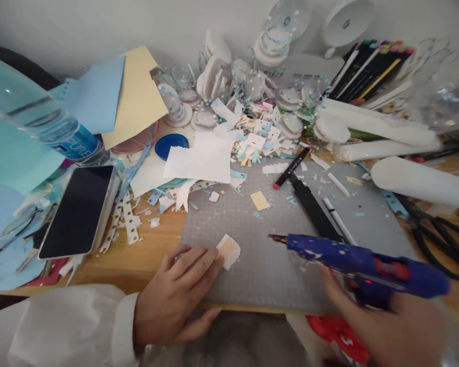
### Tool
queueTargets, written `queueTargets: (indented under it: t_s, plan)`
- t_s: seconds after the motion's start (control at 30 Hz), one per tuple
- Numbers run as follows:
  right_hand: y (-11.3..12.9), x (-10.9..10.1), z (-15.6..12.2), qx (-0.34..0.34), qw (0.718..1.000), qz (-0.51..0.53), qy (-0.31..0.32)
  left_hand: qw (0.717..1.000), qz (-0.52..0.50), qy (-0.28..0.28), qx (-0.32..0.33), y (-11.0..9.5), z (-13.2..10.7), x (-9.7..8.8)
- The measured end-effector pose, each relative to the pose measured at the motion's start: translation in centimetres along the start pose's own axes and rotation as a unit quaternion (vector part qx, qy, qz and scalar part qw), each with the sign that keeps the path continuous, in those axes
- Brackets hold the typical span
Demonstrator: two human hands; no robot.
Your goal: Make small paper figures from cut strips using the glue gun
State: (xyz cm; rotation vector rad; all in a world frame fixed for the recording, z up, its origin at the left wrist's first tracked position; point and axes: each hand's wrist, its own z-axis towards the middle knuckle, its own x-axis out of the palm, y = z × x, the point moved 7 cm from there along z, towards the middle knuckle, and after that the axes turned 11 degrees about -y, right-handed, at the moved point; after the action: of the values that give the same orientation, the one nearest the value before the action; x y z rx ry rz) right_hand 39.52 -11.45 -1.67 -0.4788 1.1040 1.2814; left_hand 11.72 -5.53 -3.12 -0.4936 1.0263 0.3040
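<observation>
My right hand (390, 321), blurred, is wrapped round the handle of a blue hot glue gun (329, 255) with a small red light. Its nozzle points left above the grey cutting mat (248, 224). At the mat's front edge my left hand (187, 290) lies palm down, fingers stretched. The fingertips touch a small white paper piece (231, 248) with a pale yellow patch in its middle. Farther back on the mat lies a small yellow paper rectangle (260, 201), apart from both hands.
A utility knife (315, 211), a marker (290, 168) and a white pen (339, 221) lie across the mat. Black-handled scissors (441, 239) sit at right. Paper scraps (260, 135) heap at the back. A phone (80, 211) and a tilted water bottle (42, 112) are at left.
</observation>
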Motion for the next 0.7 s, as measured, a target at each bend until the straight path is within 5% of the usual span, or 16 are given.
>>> queueTargets:
  t_s: [0.2, 0.7]
  plan:
    - [5.3, 2.5, 0.8, -0.111, 0.993, -0.013, 0.038, 0.999, -0.003, 0.016, 0.033, 0.4, 0.2, 0.6]
    - [7.8, 4.0, 1.4, -0.167, 0.984, -0.016, 0.065, 0.999, -0.029, 0.008, 0.018, 0.7, 0.5, 0.5]
